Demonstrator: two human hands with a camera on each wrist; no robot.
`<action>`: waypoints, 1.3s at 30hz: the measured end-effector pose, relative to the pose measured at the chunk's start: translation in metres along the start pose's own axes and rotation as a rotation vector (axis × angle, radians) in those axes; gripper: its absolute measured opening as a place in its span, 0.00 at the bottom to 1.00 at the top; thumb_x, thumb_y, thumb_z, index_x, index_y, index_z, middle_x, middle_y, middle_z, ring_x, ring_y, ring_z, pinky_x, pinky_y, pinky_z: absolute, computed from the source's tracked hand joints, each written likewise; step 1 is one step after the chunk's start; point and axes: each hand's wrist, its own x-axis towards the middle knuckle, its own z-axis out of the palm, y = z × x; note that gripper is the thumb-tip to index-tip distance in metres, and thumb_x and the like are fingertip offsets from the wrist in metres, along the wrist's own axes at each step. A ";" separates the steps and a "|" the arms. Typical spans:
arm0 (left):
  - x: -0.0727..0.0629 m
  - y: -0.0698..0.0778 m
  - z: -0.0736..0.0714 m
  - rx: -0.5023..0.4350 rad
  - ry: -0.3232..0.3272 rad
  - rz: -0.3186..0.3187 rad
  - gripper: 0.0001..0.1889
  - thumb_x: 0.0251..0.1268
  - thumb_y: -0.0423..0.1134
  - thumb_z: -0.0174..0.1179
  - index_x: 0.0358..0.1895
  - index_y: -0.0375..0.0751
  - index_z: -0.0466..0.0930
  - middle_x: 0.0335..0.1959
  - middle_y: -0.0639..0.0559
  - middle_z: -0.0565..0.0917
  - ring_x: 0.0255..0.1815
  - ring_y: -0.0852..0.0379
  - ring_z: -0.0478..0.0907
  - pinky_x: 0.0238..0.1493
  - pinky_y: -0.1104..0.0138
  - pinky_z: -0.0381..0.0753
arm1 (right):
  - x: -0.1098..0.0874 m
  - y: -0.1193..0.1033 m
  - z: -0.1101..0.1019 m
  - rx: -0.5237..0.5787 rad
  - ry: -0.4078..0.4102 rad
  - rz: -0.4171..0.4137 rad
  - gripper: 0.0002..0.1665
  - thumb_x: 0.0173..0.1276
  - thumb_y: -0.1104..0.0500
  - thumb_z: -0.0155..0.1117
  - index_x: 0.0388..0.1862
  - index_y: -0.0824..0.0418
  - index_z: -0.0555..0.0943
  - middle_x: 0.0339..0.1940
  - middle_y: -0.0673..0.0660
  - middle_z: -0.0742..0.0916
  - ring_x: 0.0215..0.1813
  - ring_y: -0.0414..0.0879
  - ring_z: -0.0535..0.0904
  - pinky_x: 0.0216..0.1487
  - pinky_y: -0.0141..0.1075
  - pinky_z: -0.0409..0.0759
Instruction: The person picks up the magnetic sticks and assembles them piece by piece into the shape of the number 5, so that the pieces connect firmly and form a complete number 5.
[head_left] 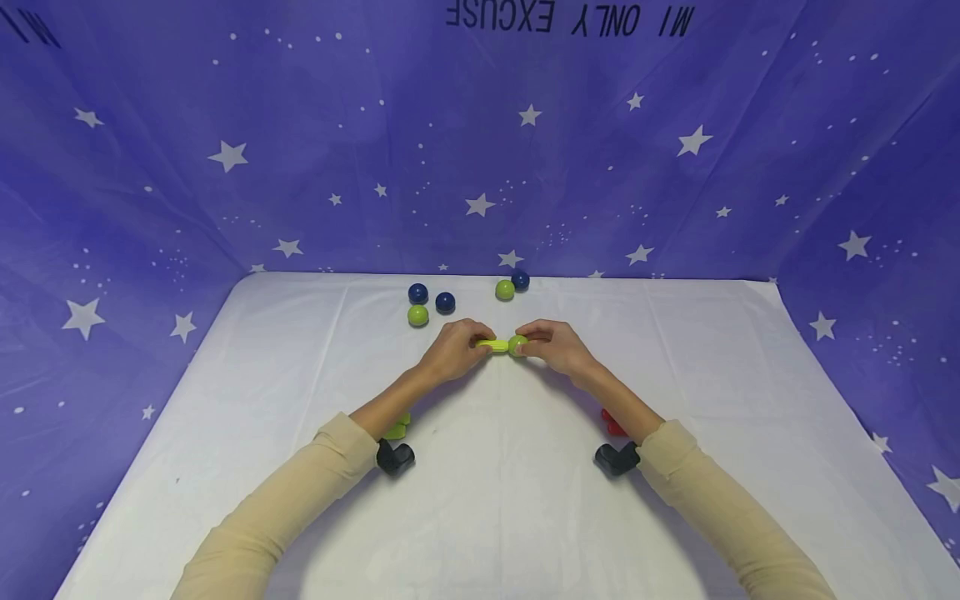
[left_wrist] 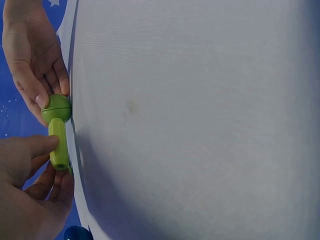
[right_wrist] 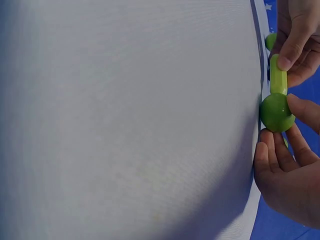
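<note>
Over the far half of the white table, my left hand (head_left: 459,348) pinches a ribbed yellow-green stick (head_left: 497,345) between thumb and fingers. From the other side, my right hand (head_left: 558,346) holds a green ball (head_left: 516,346) by its side. The ball touches the end of the stick in all views; whether they are fastened cannot be told. In the left wrist view the ball (left_wrist: 57,106) shows a seam around it, and the stick (left_wrist: 59,155) has a small hole in its free end. The right wrist view shows the right thumb and fingers around the ball (right_wrist: 276,112).
Blue balls (head_left: 446,302) and green balls (head_left: 417,316) lie near the table's back edge. Green pieces (head_left: 396,430) lie beside the left forearm, red pieces (head_left: 615,426) beside the right. Black devices (head_left: 617,459) sit at both wrists. A starry purple cloth (head_left: 480,167) stands behind.
</note>
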 end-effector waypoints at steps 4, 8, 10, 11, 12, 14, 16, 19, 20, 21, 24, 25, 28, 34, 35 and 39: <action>0.000 0.000 0.000 -0.001 0.003 -0.017 0.10 0.64 0.29 0.66 0.48 0.34 0.87 0.45 0.44 0.86 0.45 0.51 0.81 0.50 0.60 0.78 | 0.001 0.002 0.000 0.011 0.001 -0.004 0.21 0.66 0.58 0.72 0.56 0.61 0.83 0.51 0.57 0.87 0.56 0.51 0.81 0.61 0.46 0.73; -0.002 -0.003 -0.001 -0.019 0.019 -0.028 0.12 0.64 0.30 0.66 0.50 0.34 0.86 0.48 0.44 0.85 0.47 0.50 0.81 0.51 0.61 0.78 | 0.001 0.003 0.000 0.009 0.004 -0.012 0.21 0.65 0.58 0.72 0.56 0.61 0.83 0.50 0.57 0.87 0.55 0.51 0.81 0.60 0.46 0.73; -0.004 -0.006 -0.005 -0.040 0.039 -0.028 0.13 0.64 0.30 0.66 0.52 0.34 0.85 0.49 0.42 0.85 0.50 0.48 0.81 0.53 0.61 0.79 | 0.001 0.002 0.000 0.005 0.004 -0.014 0.21 0.65 0.58 0.72 0.56 0.61 0.83 0.51 0.57 0.87 0.55 0.51 0.81 0.60 0.46 0.74; -0.005 -0.007 -0.008 -0.049 0.052 -0.027 0.13 0.65 0.30 0.65 0.52 0.33 0.84 0.50 0.42 0.85 0.50 0.47 0.81 0.53 0.60 0.79 | 0.001 0.002 0.000 0.001 0.005 -0.015 0.21 0.65 0.58 0.72 0.56 0.61 0.83 0.51 0.57 0.87 0.55 0.51 0.81 0.60 0.46 0.74; -0.007 -0.009 -0.012 -0.061 0.068 -0.027 0.13 0.65 0.30 0.65 0.52 0.32 0.84 0.50 0.41 0.85 0.51 0.46 0.81 0.54 0.60 0.79 | 0.001 0.002 0.000 -0.001 0.004 -0.014 0.21 0.65 0.58 0.72 0.56 0.61 0.83 0.51 0.57 0.87 0.56 0.51 0.81 0.60 0.46 0.74; -0.010 -0.012 -0.020 -0.081 0.109 -0.029 0.14 0.65 0.30 0.65 0.52 0.30 0.83 0.50 0.38 0.84 0.52 0.44 0.81 0.54 0.58 0.80 | 0.000 0.001 0.001 -0.005 0.002 -0.010 0.21 0.65 0.58 0.72 0.56 0.61 0.83 0.51 0.57 0.87 0.56 0.51 0.80 0.59 0.46 0.74; -0.013 -0.017 -0.029 -0.088 0.155 -0.057 0.14 0.66 0.30 0.64 0.53 0.29 0.82 0.50 0.37 0.84 0.51 0.43 0.80 0.54 0.56 0.79 | 0.000 0.001 0.001 -0.011 0.002 -0.003 0.21 0.65 0.58 0.72 0.56 0.60 0.83 0.52 0.56 0.87 0.56 0.51 0.80 0.59 0.45 0.75; -0.017 -0.025 -0.042 -0.081 0.241 -0.130 0.14 0.66 0.31 0.65 0.53 0.28 0.82 0.49 0.37 0.84 0.50 0.42 0.80 0.54 0.55 0.78 | -0.001 0.000 0.001 -0.018 0.004 0.000 0.21 0.65 0.58 0.72 0.57 0.60 0.82 0.52 0.57 0.86 0.57 0.51 0.80 0.60 0.45 0.74; -0.018 -0.028 -0.046 -0.083 0.269 -0.158 0.15 0.66 0.31 0.65 0.53 0.28 0.82 0.49 0.37 0.84 0.50 0.42 0.79 0.54 0.55 0.77 | -0.001 0.000 0.001 -0.021 0.006 -0.001 0.21 0.65 0.58 0.72 0.57 0.60 0.82 0.52 0.57 0.86 0.57 0.51 0.80 0.60 0.45 0.74; -0.020 -0.031 -0.050 -0.082 0.293 -0.188 0.15 0.66 0.31 0.65 0.53 0.29 0.82 0.49 0.37 0.83 0.50 0.42 0.79 0.54 0.55 0.77 | -0.001 0.001 0.001 -0.022 0.007 -0.001 0.21 0.65 0.58 0.72 0.57 0.60 0.82 0.52 0.57 0.86 0.57 0.51 0.80 0.60 0.45 0.74; -0.022 -0.039 -0.059 -0.082 0.334 -0.255 0.17 0.65 0.32 0.66 0.55 0.29 0.81 0.51 0.35 0.82 0.52 0.41 0.78 0.56 0.54 0.76 | 0.000 0.001 0.001 -0.031 0.010 0.000 0.21 0.65 0.58 0.72 0.57 0.60 0.82 0.52 0.57 0.86 0.57 0.51 0.80 0.59 0.45 0.74; -0.022 -0.042 -0.060 -0.080 0.336 -0.271 0.18 0.65 0.32 0.66 0.56 0.29 0.80 0.52 0.35 0.81 0.54 0.40 0.78 0.57 0.54 0.75 | 0.000 0.001 0.001 -0.033 0.011 0.001 0.21 0.65 0.58 0.72 0.57 0.60 0.82 0.52 0.56 0.86 0.57 0.51 0.80 0.59 0.45 0.74; -0.022 -0.048 -0.062 -0.061 0.323 -0.309 0.20 0.64 0.34 0.67 0.58 0.30 0.79 0.55 0.33 0.79 0.55 0.39 0.77 0.59 0.53 0.74 | 0.000 0.001 0.000 -0.038 0.010 0.004 0.21 0.65 0.58 0.72 0.57 0.60 0.82 0.52 0.56 0.86 0.57 0.51 0.79 0.59 0.45 0.74; -0.018 -0.057 -0.060 -0.051 0.299 -0.342 0.24 0.65 0.36 0.67 0.61 0.30 0.77 0.57 0.32 0.78 0.55 0.39 0.77 0.60 0.52 0.73 | -0.001 0.000 0.001 -0.029 0.014 -0.003 0.22 0.65 0.59 0.72 0.57 0.60 0.82 0.51 0.57 0.86 0.56 0.51 0.80 0.59 0.45 0.74; -0.018 -0.058 -0.060 -0.047 0.294 -0.348 0.24 0.65 0.36 0.67 0.61 0.30 0.76 0.57 0.32 0.78 0.55 0.39 0.77 0.60 0.52 0.73 | -0.001 0.000 0.001 -0.027 0.014 -0.004 0.22 0.65 0.59 0.72 0.57 0.60 0.82 0.51 0.57 0.86 0.55 0.51 0.80 0.59 0.45 0.74; -0.017 -0.059 -0.059 -0.032 0.272 -0.373 0.22 0.66 0.36 0.66 0.60 0.30 0.77 0.56 0.33 0.80 0.54 0.41 0.77 0.58 0.53 0.74 | -0.001 0.000 0.001 -0.030 0.013 -0.007 0.22 0.65 0.58 0.72 0.57 0.60 0.82 0.51 0.57 0.86 0.55 0.51 0.80 0.59 0.45 0.74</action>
